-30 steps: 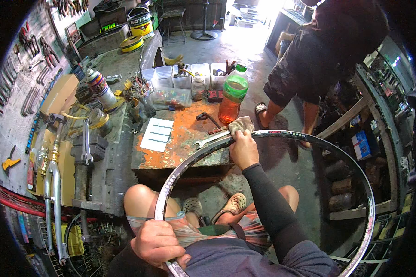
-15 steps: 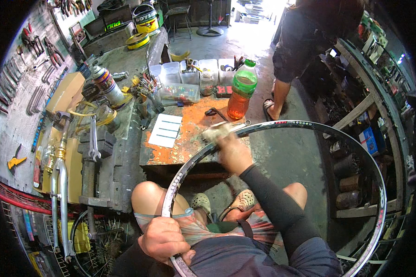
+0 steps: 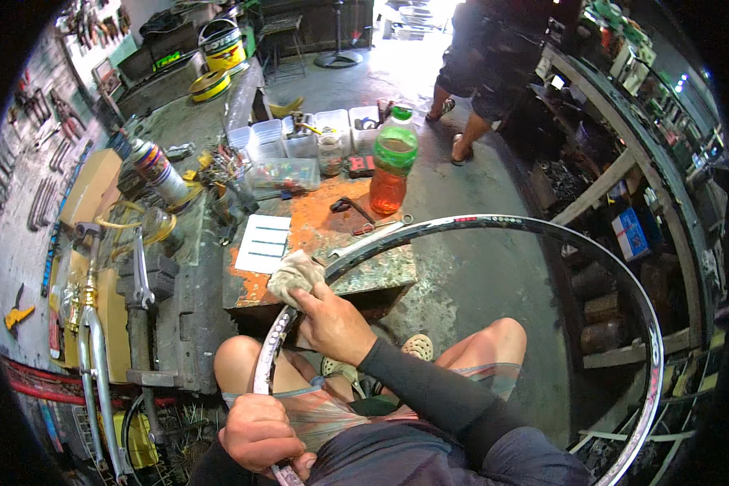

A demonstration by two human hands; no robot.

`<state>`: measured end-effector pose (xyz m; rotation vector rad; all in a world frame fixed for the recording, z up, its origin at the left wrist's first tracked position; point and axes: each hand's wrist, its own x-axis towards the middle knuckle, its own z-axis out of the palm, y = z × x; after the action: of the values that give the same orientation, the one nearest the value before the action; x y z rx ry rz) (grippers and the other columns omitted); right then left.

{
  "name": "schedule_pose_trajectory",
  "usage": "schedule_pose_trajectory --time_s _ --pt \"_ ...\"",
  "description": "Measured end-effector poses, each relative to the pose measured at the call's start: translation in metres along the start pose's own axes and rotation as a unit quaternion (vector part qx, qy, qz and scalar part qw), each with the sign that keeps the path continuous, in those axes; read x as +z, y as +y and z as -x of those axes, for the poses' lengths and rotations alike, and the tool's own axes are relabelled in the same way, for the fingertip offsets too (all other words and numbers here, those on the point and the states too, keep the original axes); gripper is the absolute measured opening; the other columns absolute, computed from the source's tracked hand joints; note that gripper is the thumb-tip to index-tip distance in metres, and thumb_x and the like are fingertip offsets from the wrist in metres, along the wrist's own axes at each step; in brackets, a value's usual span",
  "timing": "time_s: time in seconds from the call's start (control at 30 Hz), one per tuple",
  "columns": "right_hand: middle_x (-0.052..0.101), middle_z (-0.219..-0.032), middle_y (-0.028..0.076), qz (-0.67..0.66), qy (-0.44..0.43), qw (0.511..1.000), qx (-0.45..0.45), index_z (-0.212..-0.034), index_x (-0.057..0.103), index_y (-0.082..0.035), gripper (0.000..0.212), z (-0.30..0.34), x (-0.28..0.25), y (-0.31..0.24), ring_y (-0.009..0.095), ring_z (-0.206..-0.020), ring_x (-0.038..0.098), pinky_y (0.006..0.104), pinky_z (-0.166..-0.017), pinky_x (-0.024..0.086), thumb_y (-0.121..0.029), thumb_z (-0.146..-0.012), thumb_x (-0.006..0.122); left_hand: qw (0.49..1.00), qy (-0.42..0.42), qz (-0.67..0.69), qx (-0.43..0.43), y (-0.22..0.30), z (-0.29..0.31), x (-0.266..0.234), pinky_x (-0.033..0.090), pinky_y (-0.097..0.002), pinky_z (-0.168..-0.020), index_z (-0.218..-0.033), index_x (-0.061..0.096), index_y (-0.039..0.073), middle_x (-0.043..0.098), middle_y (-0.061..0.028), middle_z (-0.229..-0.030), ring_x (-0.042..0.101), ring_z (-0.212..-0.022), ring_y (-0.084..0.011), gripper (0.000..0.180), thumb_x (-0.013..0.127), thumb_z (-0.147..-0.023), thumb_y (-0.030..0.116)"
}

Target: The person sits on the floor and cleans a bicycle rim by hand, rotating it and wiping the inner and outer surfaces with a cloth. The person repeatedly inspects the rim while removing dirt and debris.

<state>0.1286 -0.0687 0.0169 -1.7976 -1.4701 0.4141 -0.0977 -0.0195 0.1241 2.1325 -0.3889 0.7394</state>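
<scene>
A large bare bicycle rim (image 3: 646, 300), black and silver, stands tilted across my lap and curves far out to the right. Low on its left side my left hand (image 3: 261, 436) is closed around it. Higher on the same side, my right hand (image 3: 332, 324) presses a crumpled off-white rag (image 3: 296, 277) onto the rim; the fingers partly hide the cloth. Just beyond the rag are the orange, paint-worn bench top (image 3: 312, 231) and a combination wrench (image 3: 368, 236) lying close to the rim's upper edge.
On the bench stand a green-and-red liquid bottle (image 3: 394, 166), a white lined sheet (image 3: 264, 243) and several plastic bins (image 3: 332, 125). A silver bicycle fork (image 3: 93, 348) stands at left. A person (image 3: 490, 65) is on the floor beyond; wooden shelving (image 3: 616, 182) runs along the right.
My right hand has slid the rag along the rim, down and to the left, toward my left hand. The left hand keeps its hold. The person beyond has stepped.
</scene>
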Motion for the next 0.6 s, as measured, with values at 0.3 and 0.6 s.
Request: schedule_pose_trajectory --time_s 0.3,0.6 --pt "0.072 -0.104 0.023 0.390 0.092 0.914 0.064 -0.113 0.073 -0.001 0.020 -0.007 -0.136 0.163 0.040 -0.085 0.079 0.0531 -0.075 0.065 -0.014 -0.103 0.061 0.998 0.022 0.006 0.058 -0.013 -0.001 0.009 0.044 -0.0323 -0.046 -0.082 0.071 0.009 0.062 0.0004 -0.060 0.060 -0.047 -0.0162 0.019 0.089 -0.082 0.014" --pt "0.069 -0.117 0.029 0.203 0.118 0.957 0.169 -0.129 0.069 0.003 0.039 -0.002 -0.096 0.141 0.051 -0.100 0.075 0.0583 -0.086 0.064 -0.013 -0.094 0.071 0.999 -0.031 0.016 0.041 -0.009 -0.014 0.000 0.044 -0.0354 -0.049 -0.085 0.073 0.007 0.061 -0.0019 -0.066 0.058 -0.051 -0.0205 0.021 0.092 -0.084 0.016"
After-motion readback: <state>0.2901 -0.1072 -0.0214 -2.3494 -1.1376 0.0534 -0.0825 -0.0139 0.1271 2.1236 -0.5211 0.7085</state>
